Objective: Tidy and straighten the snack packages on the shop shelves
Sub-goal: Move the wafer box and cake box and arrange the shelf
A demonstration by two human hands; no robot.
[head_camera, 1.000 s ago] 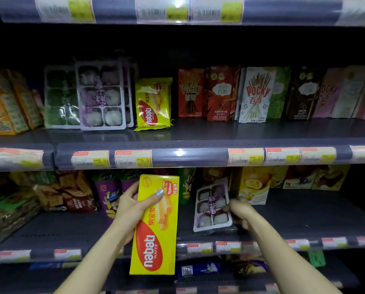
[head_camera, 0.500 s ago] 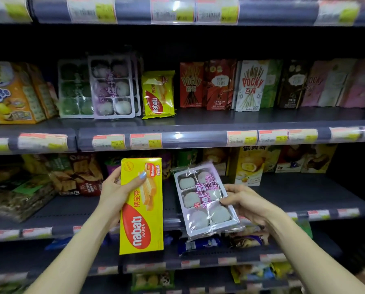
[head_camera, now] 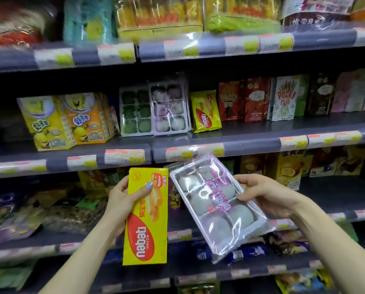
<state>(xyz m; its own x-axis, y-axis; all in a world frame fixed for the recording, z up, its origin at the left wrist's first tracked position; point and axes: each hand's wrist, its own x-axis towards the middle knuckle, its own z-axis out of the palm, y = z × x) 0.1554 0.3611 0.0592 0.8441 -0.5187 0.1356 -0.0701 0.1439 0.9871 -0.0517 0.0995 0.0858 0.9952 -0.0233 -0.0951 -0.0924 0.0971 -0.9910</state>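
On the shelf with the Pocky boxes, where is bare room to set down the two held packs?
Bare shelf board shows in front of the Pocky boxes, from the shelved Nabati pack rightward. Left of that pack it is crowded: mochi trays and yellow boxes stand tight. The left hand holds a Nabati box; the right hand, a mochi tray.

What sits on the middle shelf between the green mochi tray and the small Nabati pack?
In the head view, a purple mochi tray stands between the green mochi tray and small Nabati pack.

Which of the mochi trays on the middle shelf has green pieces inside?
The green mochi tray, the left one of the pair, standing beside the orange boxes. The tray overlapping its right edge holds pale and purplish pieces under pink lettering.
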